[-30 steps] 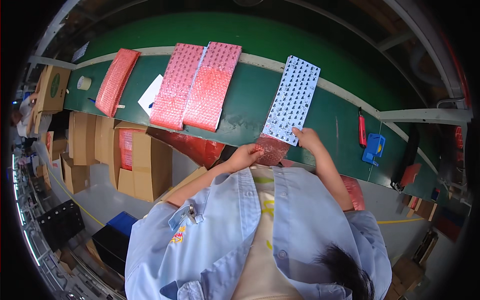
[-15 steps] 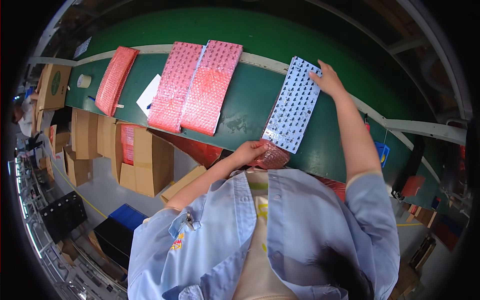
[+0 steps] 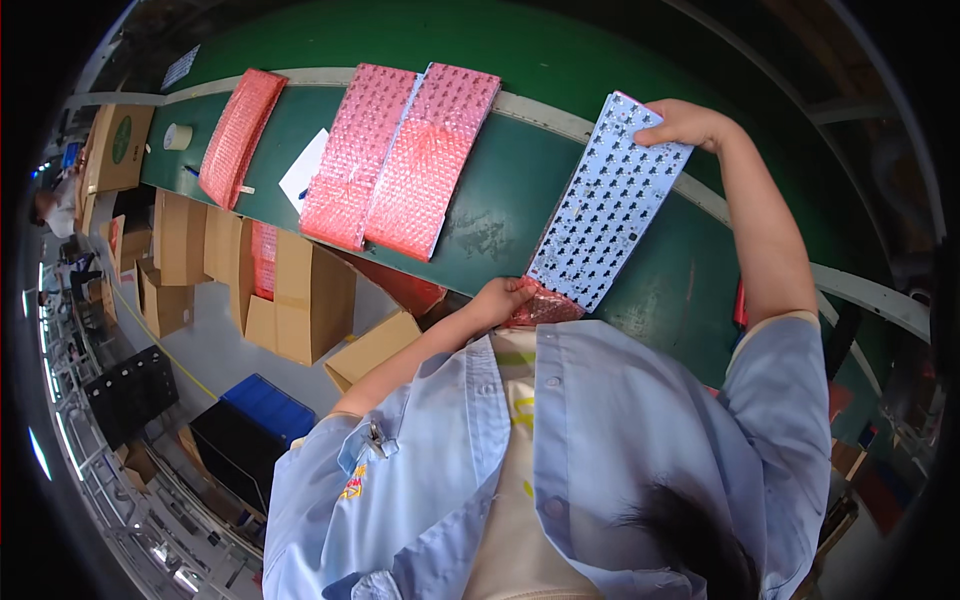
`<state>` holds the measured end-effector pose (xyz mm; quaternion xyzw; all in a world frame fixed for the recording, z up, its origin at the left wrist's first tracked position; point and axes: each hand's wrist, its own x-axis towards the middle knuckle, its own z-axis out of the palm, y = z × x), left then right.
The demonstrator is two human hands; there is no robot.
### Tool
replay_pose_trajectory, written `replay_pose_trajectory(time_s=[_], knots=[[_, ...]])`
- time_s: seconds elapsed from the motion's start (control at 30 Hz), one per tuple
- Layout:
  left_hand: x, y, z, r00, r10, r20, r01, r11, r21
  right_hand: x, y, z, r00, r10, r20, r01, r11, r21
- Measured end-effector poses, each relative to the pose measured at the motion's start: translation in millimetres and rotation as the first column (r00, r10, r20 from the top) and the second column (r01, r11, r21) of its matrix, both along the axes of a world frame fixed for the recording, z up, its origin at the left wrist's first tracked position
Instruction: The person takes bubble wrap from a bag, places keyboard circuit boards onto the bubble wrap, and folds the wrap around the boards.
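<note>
A long white circuit board point(image 3: 612, 205) with rows of black marks slants over the bench, its near end inside the mouth of a pink bubble-wrap bag point(image 3: 548, 308). My left hand point(image 3: 503, 301) pinches the bag's edge by my chest. At the far end, my right hand point(image 3: 690, 124) grips the board, thumb on its top face and fingers hidden behind it. To the left, two boards partly covered by pink bubble bags, a left one point(image 3: 345, 160) and a right one point(image 3: 432, 165), lie side by side. A further pink bubble-wrap packet point(image 3: 240, 138) lies beyond them.
The green bench point(image 3: 490, 225) has a pale rail along its far side. A white paper sheet point(image 3: 298, 178) and a tape roll point(image 3: 177, 136) lie at the left. Open cardboard boxes point(image 3: 300, 300) stand below the bench, with a blue crate point(image 3: 268, 405) on the floor.
My right hand and the board's far end have moved right and slightly outward. The board's near end sits at the bag mouth, where my left hand keeps its pinch. The view has shifted a little.
</note>
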<state>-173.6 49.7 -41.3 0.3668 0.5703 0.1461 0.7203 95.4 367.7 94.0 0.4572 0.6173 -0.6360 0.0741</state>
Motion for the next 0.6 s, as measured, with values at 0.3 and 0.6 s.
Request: replay_pose_trajectory(time_s=[0.3, 0.6], knots=[[2.6, -16.4, 12.0, 0.946, 0.129, 0.296, -0.089, 0.985, -0.145, -11.4, -28.0, 108.3, 0.988, 0.152, 0.001, -0.131, 0.853, 0.505], [9.0, -3.3, 8.7, 0.968, 0.015, -0.250, 0.024, 0.988, 0.152, -33.0, -103.0, 258.8, 0.984, -0.178, 0.010, 0.095, 0.571, 0.815]])
